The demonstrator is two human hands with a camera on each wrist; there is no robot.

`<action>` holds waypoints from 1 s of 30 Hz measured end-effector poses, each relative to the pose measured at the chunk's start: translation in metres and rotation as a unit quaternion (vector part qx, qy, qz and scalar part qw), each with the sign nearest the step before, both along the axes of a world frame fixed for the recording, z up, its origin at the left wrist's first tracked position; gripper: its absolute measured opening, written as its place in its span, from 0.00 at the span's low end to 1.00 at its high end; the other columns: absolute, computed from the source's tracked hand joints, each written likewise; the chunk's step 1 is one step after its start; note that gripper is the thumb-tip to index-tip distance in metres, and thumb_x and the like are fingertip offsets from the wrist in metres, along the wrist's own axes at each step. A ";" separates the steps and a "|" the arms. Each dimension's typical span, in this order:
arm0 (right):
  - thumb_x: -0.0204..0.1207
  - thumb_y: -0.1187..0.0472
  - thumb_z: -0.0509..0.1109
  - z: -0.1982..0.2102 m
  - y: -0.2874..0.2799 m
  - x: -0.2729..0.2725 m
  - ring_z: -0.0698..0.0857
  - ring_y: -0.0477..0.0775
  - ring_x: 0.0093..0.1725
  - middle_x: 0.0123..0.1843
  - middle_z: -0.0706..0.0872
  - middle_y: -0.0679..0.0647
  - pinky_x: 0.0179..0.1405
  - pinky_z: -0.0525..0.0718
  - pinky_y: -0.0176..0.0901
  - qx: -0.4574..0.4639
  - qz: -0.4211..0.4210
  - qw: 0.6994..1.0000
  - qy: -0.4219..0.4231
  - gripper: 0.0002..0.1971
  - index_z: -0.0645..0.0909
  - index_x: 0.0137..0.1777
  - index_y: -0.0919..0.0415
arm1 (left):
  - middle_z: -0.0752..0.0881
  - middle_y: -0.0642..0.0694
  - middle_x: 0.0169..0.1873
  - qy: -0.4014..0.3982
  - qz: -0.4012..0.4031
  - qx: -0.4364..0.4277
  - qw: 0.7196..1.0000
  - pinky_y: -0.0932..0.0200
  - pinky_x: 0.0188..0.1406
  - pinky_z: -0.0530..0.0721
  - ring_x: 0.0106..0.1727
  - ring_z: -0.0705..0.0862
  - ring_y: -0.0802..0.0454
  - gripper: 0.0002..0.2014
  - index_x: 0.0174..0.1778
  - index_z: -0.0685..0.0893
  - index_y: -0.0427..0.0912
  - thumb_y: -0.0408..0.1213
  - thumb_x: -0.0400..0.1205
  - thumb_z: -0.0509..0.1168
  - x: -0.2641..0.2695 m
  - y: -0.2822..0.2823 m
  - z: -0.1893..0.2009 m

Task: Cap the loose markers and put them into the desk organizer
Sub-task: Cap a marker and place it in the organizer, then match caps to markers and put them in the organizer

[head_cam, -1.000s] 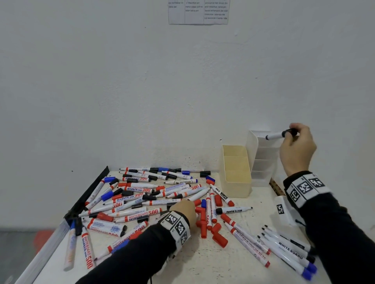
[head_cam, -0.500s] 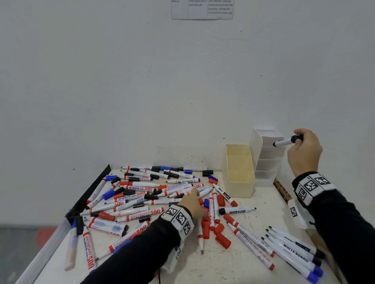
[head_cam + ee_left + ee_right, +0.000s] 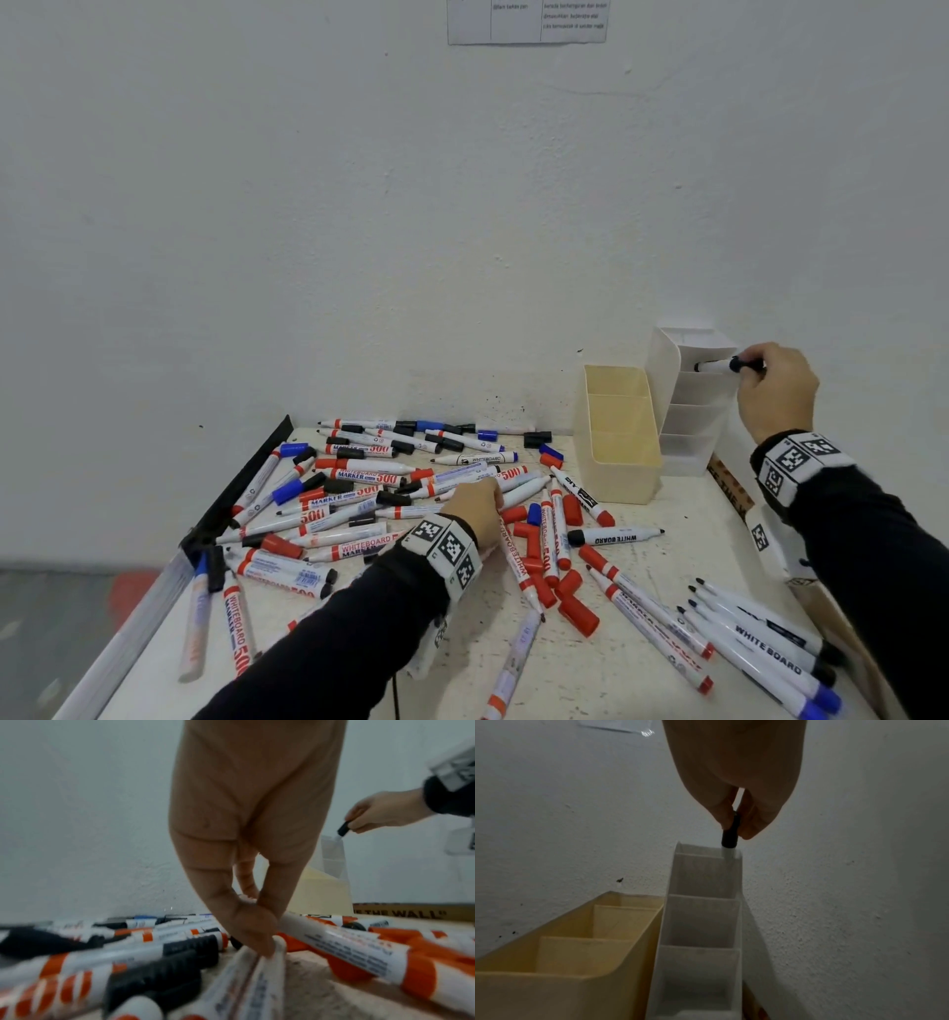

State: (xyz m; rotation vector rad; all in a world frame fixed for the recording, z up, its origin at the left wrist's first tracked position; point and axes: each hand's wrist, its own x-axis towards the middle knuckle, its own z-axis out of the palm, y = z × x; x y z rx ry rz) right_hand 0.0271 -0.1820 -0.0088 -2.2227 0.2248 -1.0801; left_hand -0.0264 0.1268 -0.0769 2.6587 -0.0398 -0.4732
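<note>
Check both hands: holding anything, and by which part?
Right hand pinches a black-capped marker by its cap end, body entering the white organizer. Left hand pinches a marker from the pile at one end.

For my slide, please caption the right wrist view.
Right hand lowers a black-capped marker into the white organizer's rearmost compartment.

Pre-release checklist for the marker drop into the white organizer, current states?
1. Black-capped marker capped: ok.
2. Right hand pinches it by the cap end: ok.
3. Marker barrel inside the top compartment of the white organizer: ok, in the right wrist view.
4. That compartment free of other markers: cannot tell.
5. Left hand has the next marker in the pile: ok, fingertips pinch a white barrel.
6. Yellow organizer clear of the drop: ok.
</note>
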 end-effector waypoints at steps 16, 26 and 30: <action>0.73 0.73 0.66 -0.004 0.054 -0.026 0.77 0.59 0.57 0.58 0.76 0.62 0.55 0.72 0.42 -0.020 0.070 0.996 0.045 0.07 0.82 0.47 0.65 | 0.80 0.45 0.60 -0.029 -0.086 0.177 0.980 0.54 0.57 0.81 0.59 0.81 0.48 0.18 0.67 0.77 0.46 0.42 0.80 0.65 0.002 0.004 0.000; 0.73 0.62 0.72 -0.058 0.163 -0.122 0.73 0.39 0.50 0.56 0.76 0.45 0.54 0.75 0.35 -0.335 0.518 0.666 0.419 0.17 0.82 0.61 0.47 | 0.84 0.45 0.57 -0.043 -0.067 0.111 0.991 0.52 0.61 0.80 0.56 0.82 0.48 0.13 0.61 0.81 0.44 0.40 0.83 0.59 -0.002 0.011 0.004; 0.71 0.59 0.74 -0.079 0.177 -0.128 0.76 0.48 0.58 0.58 0.77 0.46 0.54 0.78 0.45 -0.386 0.512 0.651 0.406 0.16 0.83 0.59 0.47 | 0.83 0.41 0.57 -0.066 -0.021 0.059 0.996 0.56 0.55 0.80 0.56 0.82 0.46 0.13 0.61 0.77 0.38 0.39 0.84 0.56 -0.009 0.022 0.006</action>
